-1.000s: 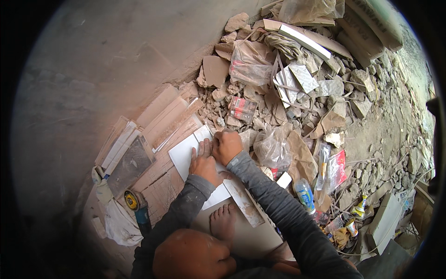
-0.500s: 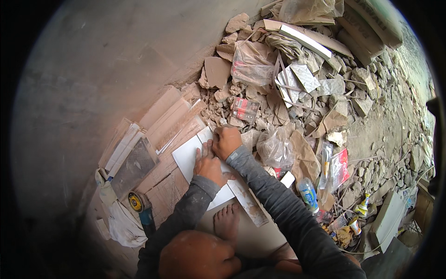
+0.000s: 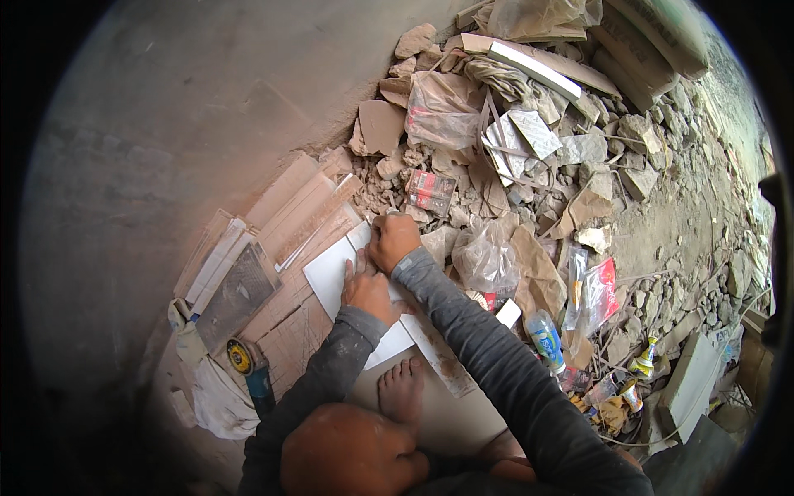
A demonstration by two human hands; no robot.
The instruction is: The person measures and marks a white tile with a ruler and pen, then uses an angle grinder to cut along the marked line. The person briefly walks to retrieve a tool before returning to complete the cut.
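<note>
White panel (image 3: 328,277) lies aslant just left of the centre of the frame, its lower part running down behind the left wrist toward a bare foot (image 3: 401,388) at lower centre. The left hand (image 3: 370,296) rests on it, palm down, with the fingers (image 3: 361,264) stretched out and laid against its face, clasping nothing that shows. The right hand (image 3: 395,240) sits just beside, at the panel's upper right edge, its fingers curled under; whether they grip anything cannot be told, as the knuckles hide the tips. A thin line crosses the panel near its upper end, close to both hands.

A narrow stained strip (image 3: 442,360) lies alongside the right forearm, below the centre. At lower left, an angle grinder (image 3: 258,380) with a yellow disc and teal body lies near a whitish cloth (image 3: 219,401). Above it are a dark grey slab (image 3: 240,296) and, farther up, a row of long dusty offcuts (image 3: 285,194).

Right of the hands are a clear plastic bag (image 3: 484,258), brown paper (image 3: 536,277) and a clear bottle (image 3: 545,341) with a blue label. Broken rubble (image 3: 641,132) covers the upper right, under full sacks (image 3: 649,45) in the corner.
</note>
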